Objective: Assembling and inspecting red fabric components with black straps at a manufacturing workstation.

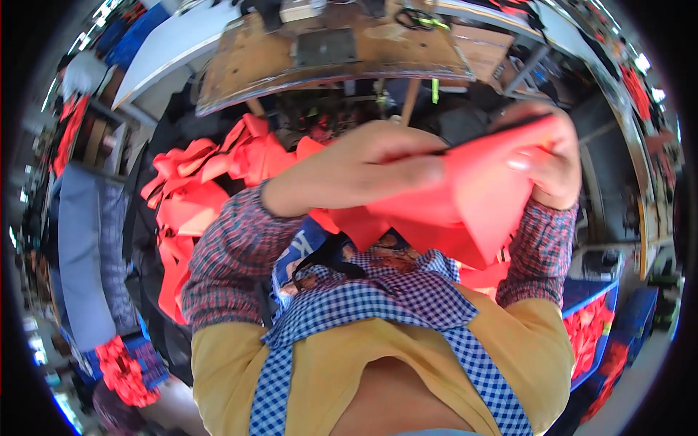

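Between my two hands a bright red fabric piece (465,192) with pointed corners and a dark strip along its upper edge is held above my lap. My left hand (356,171) pinches its left side, thumb in front and fingers behind. The right hand (556,156) is folded around the upper right end, its fingers partly blurred. Left of my left forearm, a heap of similar red fabric pieces (189,207) lies on dark cloth. More red cloth (483,277) rests on my lap below the held piece.
Ahead stands a worn wooden worktable (254,62) with a dark metal plate (326,47) set in it. At right, a blue crate (596,360) holds red pieces. A red bundle (125,370) sits at lower left, near a grey panel (83,247).
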`<state>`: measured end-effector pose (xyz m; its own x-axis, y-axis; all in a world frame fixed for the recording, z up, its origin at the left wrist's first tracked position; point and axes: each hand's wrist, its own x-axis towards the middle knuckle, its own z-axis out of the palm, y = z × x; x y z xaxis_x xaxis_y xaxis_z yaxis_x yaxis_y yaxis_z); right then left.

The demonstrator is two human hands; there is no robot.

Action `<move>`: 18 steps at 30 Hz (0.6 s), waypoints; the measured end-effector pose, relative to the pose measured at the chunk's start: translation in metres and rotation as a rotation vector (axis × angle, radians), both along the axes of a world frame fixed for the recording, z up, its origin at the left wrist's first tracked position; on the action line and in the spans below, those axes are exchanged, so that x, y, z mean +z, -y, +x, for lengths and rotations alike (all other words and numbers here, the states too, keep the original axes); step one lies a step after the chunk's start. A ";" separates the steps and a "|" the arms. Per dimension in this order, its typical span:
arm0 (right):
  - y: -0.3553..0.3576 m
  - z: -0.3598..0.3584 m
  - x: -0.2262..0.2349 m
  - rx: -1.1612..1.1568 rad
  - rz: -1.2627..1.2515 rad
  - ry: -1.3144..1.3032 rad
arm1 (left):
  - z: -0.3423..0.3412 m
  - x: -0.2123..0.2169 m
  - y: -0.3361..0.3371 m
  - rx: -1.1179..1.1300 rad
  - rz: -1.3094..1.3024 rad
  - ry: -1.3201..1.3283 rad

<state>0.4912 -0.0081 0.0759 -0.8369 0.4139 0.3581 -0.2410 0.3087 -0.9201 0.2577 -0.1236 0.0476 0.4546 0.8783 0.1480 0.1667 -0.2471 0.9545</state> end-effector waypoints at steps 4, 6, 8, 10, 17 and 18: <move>-0.017 -0.008 -0.022 -0.116 0.098 0.186 | -0.004 -0.003 -0.003 0.086 0.098 -0.100; -0.017 -0.026 -0.028 -0.191 0.312 0.158 | -0.012 -0.003 -0.006 0.276 0.040 -0.290; -0.015 -0.039 -0.033 -0.223 0.443 0.078 | -0.026 -0.020 -0.009 0.323 0.192 -0.377; -0.008 -0.059 -0.030 -0.142 0.660 0.063 | -0.031 -0.032 -0.009 0.400 0.396 -0.400; -0.024 -0.091 -0.053 -0.025 0.848 0.260 | -0.050 -0.028 -0.015 0.296 0.134 -0.429; -0.025 -0.094 -0.053 -0.032 0.856 0.279 | -0.058 -0.032 -0.016 0.295 0.133 -0.429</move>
<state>0.3970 0.0173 0.0230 -0.9322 0.1236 0.3401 -0.0228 0.9179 -0.3961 0.2001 -0.1073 0.0160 0.2353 0.9642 0.1221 0.6159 -0.2451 0.7488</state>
